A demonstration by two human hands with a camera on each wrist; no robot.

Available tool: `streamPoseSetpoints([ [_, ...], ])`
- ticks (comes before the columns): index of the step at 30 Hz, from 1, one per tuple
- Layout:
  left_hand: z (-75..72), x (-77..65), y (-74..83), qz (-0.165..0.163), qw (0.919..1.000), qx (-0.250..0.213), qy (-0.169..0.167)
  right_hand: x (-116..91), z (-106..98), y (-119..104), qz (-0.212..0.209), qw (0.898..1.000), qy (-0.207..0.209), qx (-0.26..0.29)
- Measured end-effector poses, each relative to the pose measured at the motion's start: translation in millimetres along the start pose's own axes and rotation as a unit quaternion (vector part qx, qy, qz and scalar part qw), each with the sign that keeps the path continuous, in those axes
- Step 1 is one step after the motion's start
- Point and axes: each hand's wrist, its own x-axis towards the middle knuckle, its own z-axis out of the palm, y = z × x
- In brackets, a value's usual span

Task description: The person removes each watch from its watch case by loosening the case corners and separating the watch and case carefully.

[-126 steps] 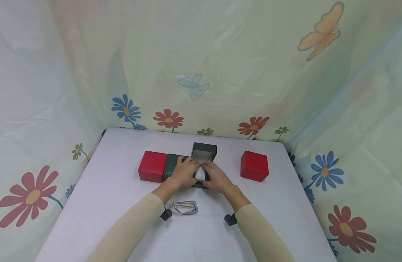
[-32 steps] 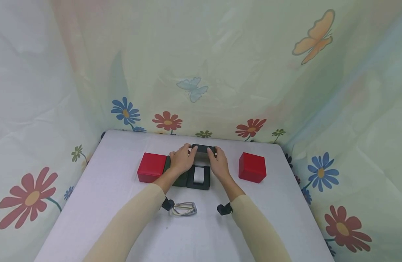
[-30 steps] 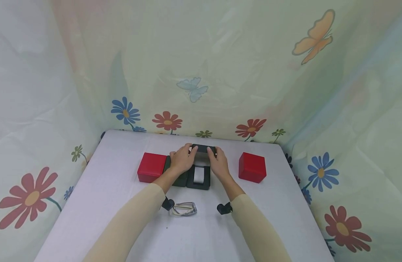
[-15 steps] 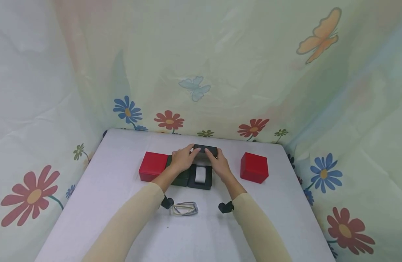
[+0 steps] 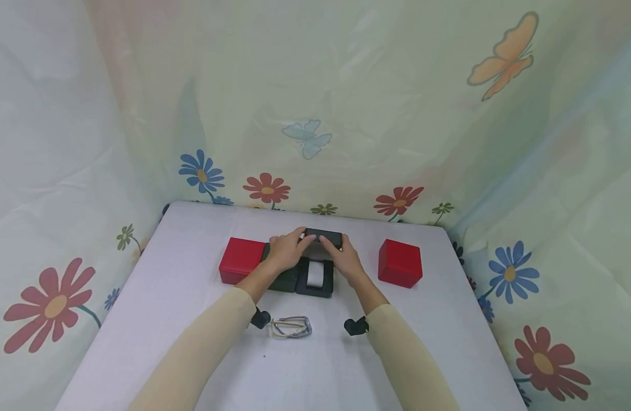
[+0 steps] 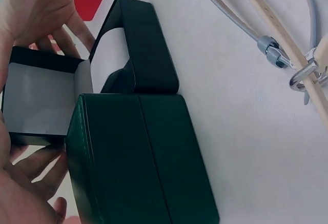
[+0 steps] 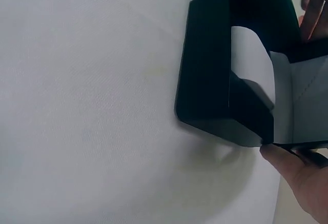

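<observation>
A dark watch box (image 5: 315, 293) stands with its lid (image 5: 323, 234) raised on the table's far half. Inside its base sits a white cushion (image 5: 315, 274), also plain in the right wrist view. My left hand (image 5: 285, 252) grips the lid's left side, thumb on the front edge. On the opposite side my right hand (image 5: 348, 261) holds the lid the same way. Pale lining (image 6: 38, 96) shows inside the lid in the left wrist view. A closed green box (image 6: 138, 157) touches the watch box on its left, partly hidden by my left hand in the head view.
One red box (image 5: 241, 260) adjoins the green box on the left. Another red box (image 5: 400, 263) stands apart to the right. Thin beige and grey straps with metal fittings (image 5: 292, 326) lie nearer me on the white-covered table (image 5: 315, 371).
Both hands have moved from the white cushion to the lid's sides, leaving the cushion in the base. Over the last second the lid has tipped slightly toward me.
</observation>
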Motion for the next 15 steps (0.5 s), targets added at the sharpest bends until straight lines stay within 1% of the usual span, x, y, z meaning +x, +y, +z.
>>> streamPoseSetpoints([
  [5,-2.0,-2.1,-0.7,0.002,1.0,-0.005,-0.009,1.0,-1.1,2.1,0.009,1.0,-0.015,0.024],
  [15,-2.7,-4.3,-7.1,0.031,0.9993,-0.013,-0.017,-0.3,-4.7,6.2,0.014,0.998,-0.046,0.048],
])
